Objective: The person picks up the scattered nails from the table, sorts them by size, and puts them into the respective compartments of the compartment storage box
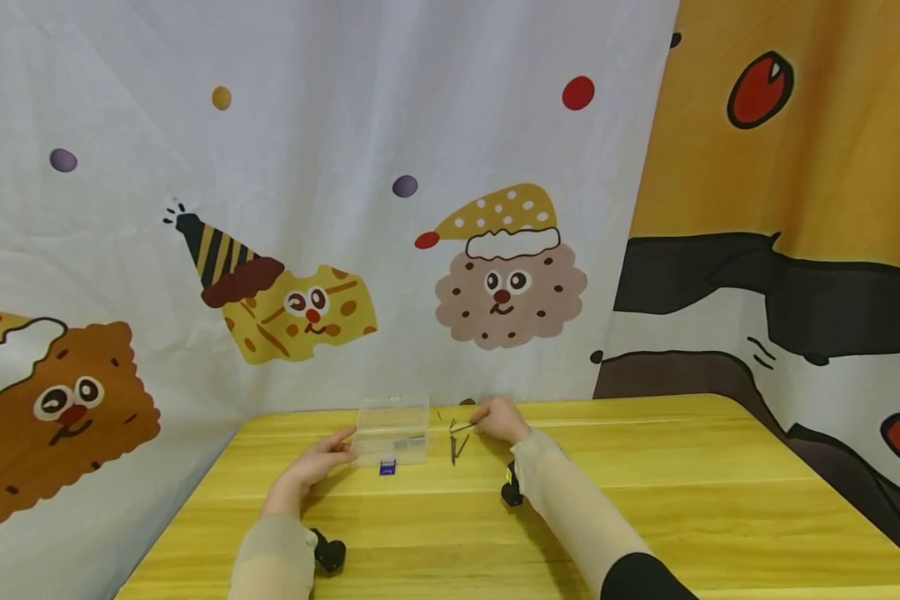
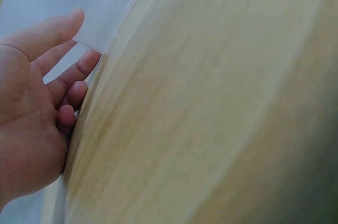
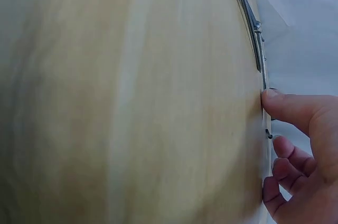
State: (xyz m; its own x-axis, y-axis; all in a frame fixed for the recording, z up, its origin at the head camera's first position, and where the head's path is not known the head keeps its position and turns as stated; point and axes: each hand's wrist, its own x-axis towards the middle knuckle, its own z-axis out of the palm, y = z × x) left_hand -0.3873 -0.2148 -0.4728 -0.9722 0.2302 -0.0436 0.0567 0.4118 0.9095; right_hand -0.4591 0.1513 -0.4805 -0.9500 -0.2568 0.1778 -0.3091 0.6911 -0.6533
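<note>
Fingers of the right hand [image 1: 501, 418] curled, thumb and fingertips pinching one end of a nail [image 1: 462, 427]; gap narrow. Fingers of the left hand [image 1: 317, 464] loose, thumb straight, lying against the left side of the clear box; ring and little fingers slightly bent, per left wrist view.

Biggest first. Curtain [image 1: 292, 108] right behind the far table edge: white with cartoon snack faces and dots, orange/black/white print at right. It bounds the work area at the back.

Table [image 1: 420, 542]: yellowish wood grain, lengthwise streaks. Light sleeves [image 1: 581, 508] on both forearms, black cloth by the right elbow.

Clear box [image 1: 408, 458]: near the far edge, between left hand and nails, long axis left-right, lid up at the back. Thin grey item [image 1: 409, 441] inside, back right; too small to identify.

Black wrist cameras [image 1: 328, 553] on both arms. Blue latch [image 1: 387, 467] on the box's front, facing the person.

Loose nails [image 1: 453, 451] just in front of the held one, crowding its left end; contact unclear. Longest points toward the person.

Held nail: right of box, near far edge. Long axis roughly left-right, free end left and slightly nearer the person. Can't tell which end has the head.
</note>
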